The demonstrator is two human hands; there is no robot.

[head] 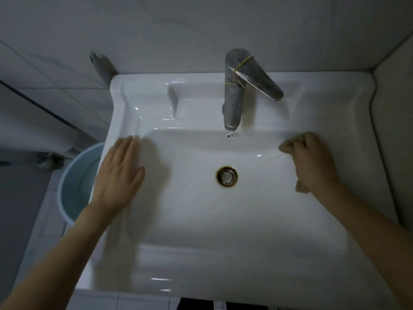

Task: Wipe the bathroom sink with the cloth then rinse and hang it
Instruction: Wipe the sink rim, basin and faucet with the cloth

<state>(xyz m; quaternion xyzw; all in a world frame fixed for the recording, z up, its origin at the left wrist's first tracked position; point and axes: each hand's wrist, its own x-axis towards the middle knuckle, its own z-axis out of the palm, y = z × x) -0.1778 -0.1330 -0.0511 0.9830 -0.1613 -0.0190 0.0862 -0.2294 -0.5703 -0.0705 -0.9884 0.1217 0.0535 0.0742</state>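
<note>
A white ceramic sink (223, 231) fills the middle of the view, with a rust-ringed metal drain (226, 176) in its basin. My right hand (312, 159) presses a crumpled beige cloth (288, 145) against the basin's upper right wall; a corner of cloth also hangs out below the wrist. My left hand (118, 175) lies flat with fingers apart on the sink's left rim, holding nothing. The metal tap (233, 99) stands at the back, its lever turned to the right, with a rubber band wrapped around it. No water runs.
A light blue bucket (76, 182) stands on the tiled floor left of the sink. Grey tiled walls close in behind and on the right. A small overflow hole (231, 135) sits under the spout.
</note>
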